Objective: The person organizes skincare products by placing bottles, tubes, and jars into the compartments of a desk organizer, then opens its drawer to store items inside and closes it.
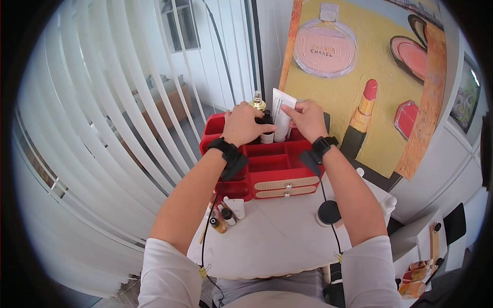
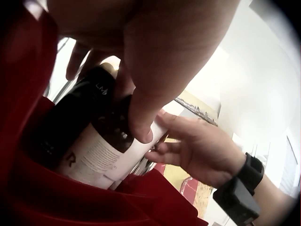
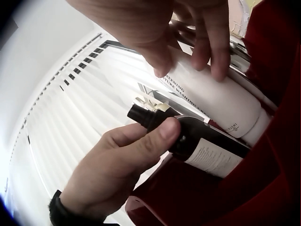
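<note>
In the head view a red organizer (image 1: 267,163) stands on the table. The left hand (image 1: 243,124) holds a dark bottle with a white label (image 1: 267,136) in its back compartment; the right wrist view shows thumb and fingers round the bottle's (image 3: 214,157) upper part. The right hand (image 1: 308,119) pinches a white tube (image 1: 282,115) beside it, fingers on the tube's (image 3: 211,92) upper part. A gold-collared bottle (image 1: 258,102) rises behind the left hand. In the left wrist view a black container (image 2: 70,115) leans beside the labelled bottle (image 2: 101,153).
Small bottles (image 1: 217,225) and a white tube (image 1: 236,207) are on the table's (image 1: 257,241) left side. A black-lidded jar (image 1: 328,212) stands at the right. A painting (image 1: 334,87) leans behind the organizer, and vertical blinds (image 1: 102,128) hang at the left.
</note>
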Demonstrator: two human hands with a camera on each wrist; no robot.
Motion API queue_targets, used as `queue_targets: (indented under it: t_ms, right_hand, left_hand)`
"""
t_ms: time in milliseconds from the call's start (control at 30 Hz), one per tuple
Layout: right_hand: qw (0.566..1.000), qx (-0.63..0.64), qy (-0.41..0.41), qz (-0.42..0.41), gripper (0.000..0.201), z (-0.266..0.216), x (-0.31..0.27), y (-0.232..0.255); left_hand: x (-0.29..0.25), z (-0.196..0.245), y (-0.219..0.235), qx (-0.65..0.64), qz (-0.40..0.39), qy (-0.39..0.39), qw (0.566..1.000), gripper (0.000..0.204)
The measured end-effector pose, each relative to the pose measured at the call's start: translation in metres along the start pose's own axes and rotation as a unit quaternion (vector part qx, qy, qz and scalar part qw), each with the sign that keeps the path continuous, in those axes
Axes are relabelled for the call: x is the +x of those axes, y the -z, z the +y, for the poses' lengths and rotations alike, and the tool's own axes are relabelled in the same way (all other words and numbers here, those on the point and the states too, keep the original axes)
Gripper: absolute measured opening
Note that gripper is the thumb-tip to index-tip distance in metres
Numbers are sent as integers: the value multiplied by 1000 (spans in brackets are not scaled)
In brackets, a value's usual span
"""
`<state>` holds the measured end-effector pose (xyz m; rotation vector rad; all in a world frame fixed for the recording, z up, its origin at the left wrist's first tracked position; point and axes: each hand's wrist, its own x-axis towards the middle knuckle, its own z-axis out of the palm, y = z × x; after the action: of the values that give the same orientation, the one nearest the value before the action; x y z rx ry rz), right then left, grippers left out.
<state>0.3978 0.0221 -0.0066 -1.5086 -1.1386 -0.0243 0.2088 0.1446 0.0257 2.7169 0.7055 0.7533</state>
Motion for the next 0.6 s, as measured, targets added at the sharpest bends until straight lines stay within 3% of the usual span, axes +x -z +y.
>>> queue_targets:
  t_ms: [67,133,167,233,267,333,433,467,533,600]
  right_hand:
    - [1000,-25,-11,-15,39,-4,2,-8]
    - [999,21,-32,-21,35,-10,1,-15]
    - [999,20,-31,-20,35,-14,1,-13]
    - [992,-54,-31,-114,35,-23,1,-7]
    - [991,-56,-30,-115,35,-13,2,-7]
    - [992,-49,112,-26,48,17,0,-6]
    - [993,-93,39,-68,56,-14,-12,25]
    - [992,-97,37,-69,56,-6,-9,30]
    - [980,-103,-20,-168,53,7,2,36]
    - [977,-116,-30,-176,51,8,-2,35]
  left_hand:
    - [-1,-4,4,23,-11,17,1000,57]
    - [-5,-11,2,54,65,-33,996,55]
    - [-4,-17,-2,54,65,-34,996,55]
    - [-2,-31,-11,-81,97,-119,985,52]
    - [-4,-31,-8,-83,99,-119,984,52]
    - [-9,-29,-3,-187,80,-125,971,54]
    - [-15,-19,6,-240,76,-101,962,55]
    - [-14,-22,4,-249,72,-92,961,53]
    - [-14,-22,2,-254,65,-96,960,50]
    - [-12,-26,-3,-256,57,-99,960,48]
